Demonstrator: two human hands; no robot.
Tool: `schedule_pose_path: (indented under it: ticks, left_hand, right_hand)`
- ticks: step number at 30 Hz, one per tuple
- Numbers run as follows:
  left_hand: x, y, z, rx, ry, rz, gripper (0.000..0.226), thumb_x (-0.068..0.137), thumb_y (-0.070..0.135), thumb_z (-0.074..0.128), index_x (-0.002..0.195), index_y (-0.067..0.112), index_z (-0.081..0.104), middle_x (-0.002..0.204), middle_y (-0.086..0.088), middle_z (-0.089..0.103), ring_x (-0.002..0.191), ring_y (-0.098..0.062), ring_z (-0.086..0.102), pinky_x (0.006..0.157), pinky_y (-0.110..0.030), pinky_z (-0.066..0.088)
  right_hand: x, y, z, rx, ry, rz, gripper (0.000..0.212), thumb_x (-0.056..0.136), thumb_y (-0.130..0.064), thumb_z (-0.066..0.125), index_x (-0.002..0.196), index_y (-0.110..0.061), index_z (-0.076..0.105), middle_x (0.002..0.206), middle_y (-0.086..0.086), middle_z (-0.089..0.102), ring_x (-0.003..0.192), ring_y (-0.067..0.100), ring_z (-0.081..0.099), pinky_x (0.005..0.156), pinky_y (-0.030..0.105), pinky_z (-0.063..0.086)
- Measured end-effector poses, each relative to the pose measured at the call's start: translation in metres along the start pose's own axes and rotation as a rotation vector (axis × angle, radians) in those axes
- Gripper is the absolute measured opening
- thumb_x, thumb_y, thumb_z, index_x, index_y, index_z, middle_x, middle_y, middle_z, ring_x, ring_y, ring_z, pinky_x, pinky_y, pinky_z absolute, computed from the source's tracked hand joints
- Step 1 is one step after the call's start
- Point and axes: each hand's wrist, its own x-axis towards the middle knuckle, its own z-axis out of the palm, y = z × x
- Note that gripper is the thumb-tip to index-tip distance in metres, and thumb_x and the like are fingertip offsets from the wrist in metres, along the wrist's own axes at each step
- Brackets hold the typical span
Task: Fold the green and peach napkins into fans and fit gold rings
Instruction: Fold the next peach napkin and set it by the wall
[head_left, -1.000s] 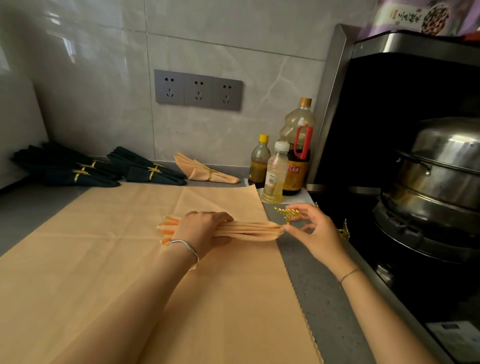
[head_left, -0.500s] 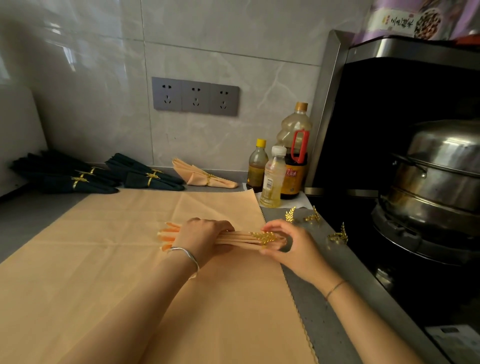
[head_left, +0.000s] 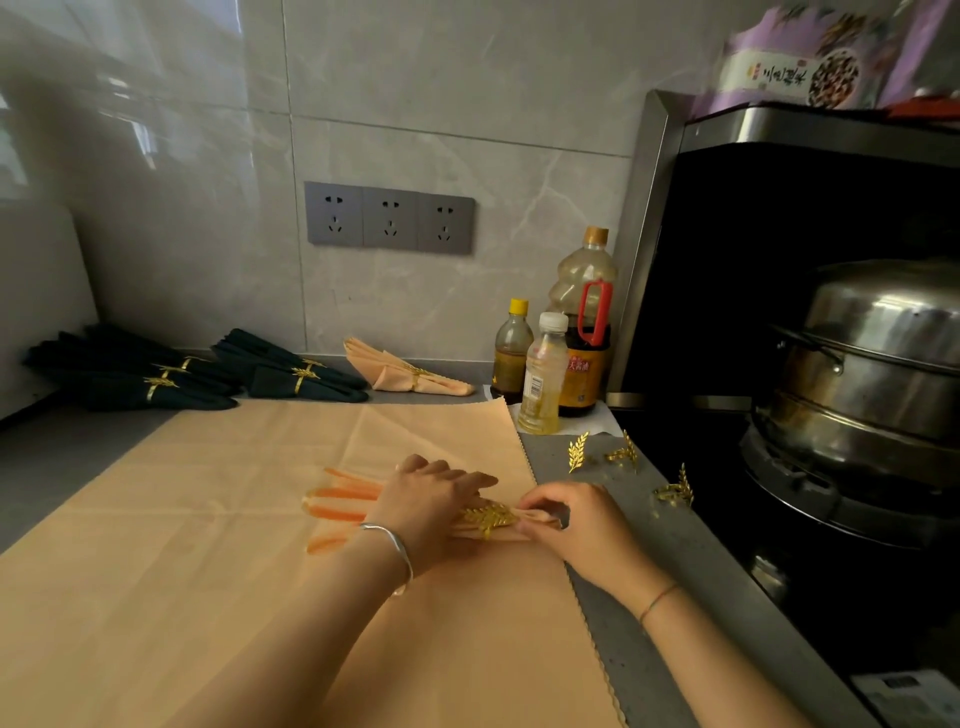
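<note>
Countertop (head_left: 550, 462): ring (head_left: 488, 517) farther along napkin (head_left: 343, 493)

The left hand (head_left: 426, 512) covers the middle of the pleated peach cloth napkin (head_left: 343, 493). The fingers (head_left: 540, 512) of the right hand (head_left: 576, 525) hide its right end, so how the gold leaf-shaped metal ring (head_left: 488, 517) closes underneath cannot be told. Far right of the napkin, the stacked steel steamer pot (head_left: 883, 353) is cut off by the edge. Up and right of the napkin, the purple printed packet (head_left: 810, 62) is blurred.
</note>
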Motion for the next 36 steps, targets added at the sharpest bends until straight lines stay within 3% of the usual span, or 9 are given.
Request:
schedule_pose_path:
  ticks: [5, 10, 16, 23, 27, 29, 31, 34, 36]
  left_hand:
    - [0.001, 0.003, 0.005, -0.025, 0.010, 0.030, 0.061, 0.089, 0.053, 0.054, 0.142, 0.037, 0.031, 0.140, 0.008, 0.047, 0.131, -0.013, 0.037, 0.108, -0.029, 0.022]
    - [0.005, 0.003, 0.004, 0.002, 0.003, 0.038, 0.049, 0.092, 0.052, 0.048, 0.135, 0.031, 0.041, 0.137, 0.006, 0.050, 0.128, -0.014, 0.038, 0.105, -0.028, 0.022]
    - [0.002, -0.004, -0.009, 0.027, 0.083, -0.009, 0.047, 0.090, 0.050, 0.051, 0.134, 0.035, 0.041, 0.133, 0.009, 0.052, 0.124, -0.013, 0.039, 0.106, -0.029, 0.024]
    - [0.001, 0.001, -0.012, 0.048, 0.062, -0.036, 0.050, 0.092, 0.050, 0.050, 0.138, 0.035, 0.037, 0.137, 0.007, 0.049, 0.128, -0.016, 0.036, 0.108, -0.030, 0.023]
    - [-0.005, -0.014, -0.014, 0.059, 0.028, -0.042, 0.067, 0.086, 0.056, 0.055, 0.144, 0.038, 0.028, 0.147, 0.010, 0.037, 0.136, -0.014, 0.028, 0.114, -0.033, 0.015]
    - [-0.012, -0.034, -0.019, 0.002, 0.056, -0.118, 0.081, 0.078, 0.063, 0.060, 0.146, 0.041, 0.022, 0.150, 0.014, 0.030, 0.138, -0.011, 0.026, 0.115, -0.032, 0.013]
    - [-0.021, -0.053, -0.022, -0.110, 0.095, -0.243, 0.092, 0.071, 0.068, 0.062, 0.147, 0.039, 0.018, 0.151, 0.014, 0.028, 0.137, -0.012, 0.030, 0.114, -0.032, 0.020]
    - [-0.028, -0.065, -0.014, -0.421, 0.126, -0.445, 0.093, 0.067, 0.064, 0.068, 0.144, 0.030, 0.028, 0.141, 0.006, 0.045, 0.114, -0.015, 0.054, 0.098, -0.031, 0.046]
    - [-0.026, -0.063, -0.003, -0.639, 0.083, -0.504, 0.081, 0.072, 0.056, 0.069, 0.139, 0.022, 0.040, 0.128, -0.002, 0.057, 0.104, -0.018, 0.060, 0.091, -0.033, 0.050]
  right_hand:
    - [0.000, 0.002, 0.007, 0.143, 0.007, 0.039, 0.011, 0.075, -0.025, 0.077, 0.085, -0.025, 0.073, 0.076, -0.013, 0.069, 0.074, -0.002, 0.061, 0.061, 0.011, 0.044]
    - [0.001, 0.001, 0.004, 0.141, 0.004, 0.043, 0.009, 0.076, -0.024, 0.077, 0.083, -0.026, 0.073, 0.076, -0.013, 0.069, 0.076, -0.002, 0.061, 0.063, 0.012, 0.046]
    - [0.003, 0.006, -0.016, 0.083, 0.060, 0.065, 0.008, 0.081, -0.024, 0.072, 0.088, -0.025, 0.072, 0.079, -0.014, 0.066, 0.079, -0.006, 0.056, 0.066, 0.010, 0.044]
    - [0.002, 0.012, -0.020, 0.059, 0.045, 0.084, 0.007, 0.080, -0.024, 0.072, 0.087, -0.027, 0.072, 0.079, -0.015, 0.067, 0.077, -0.004, 0.057, 0.065, 0.010, 0.045]
    - [-0.002, 0.023, -0.022, -0.025, -0.045, 0.135, 0.009, 0.078, -0.030, 0.074, 0.079, -0.036, 0.067, 0.078, -0.012, 0.067, 0.076, 0.004, 0.061, 0.066, 0.020, 0.052]
    - [-0.004, 0.027, -0.023, -0.016, -0.091, 0.159, 0.009, 0.077, -0.035, 0.074, 0.080, -0.034, 0.066, 0.080, -0.011, 0.067, 0.078, 0.005, 0.062, 0.072, 0.028, 0.055]
    - [-0.004, 0.023, -0.019, 0.051, -0.102, 0.145, 0.018, 0.075, -0.042, 0.073, 0.086, -0.031, 0.063, 0.085, -0.010, 0.066, 0.083, 0.008, 0.060, 0.076, 0.029, 0.052]
    - [-0.001, 0.006, -0.003, 0.147, -0.106, 0.099, 0.033, 0.076, -0.046, 0.072, 0.102, -0.032, 0.058, 0.100, -0.014, 0.062, 0.093, 0.002, 0.057, 0.081, 0.018, 0.048]
    - [0.000, -0.003, 0.010, 0.105, -0.141, 0.077, 0.050, 0.073, -0.047, 0.074, 0.116, -0.037, 0.051, 0.110, -0.021, 0.056, 0.100, -0.001, 0.055, 0.084, 0.015, 0.047]
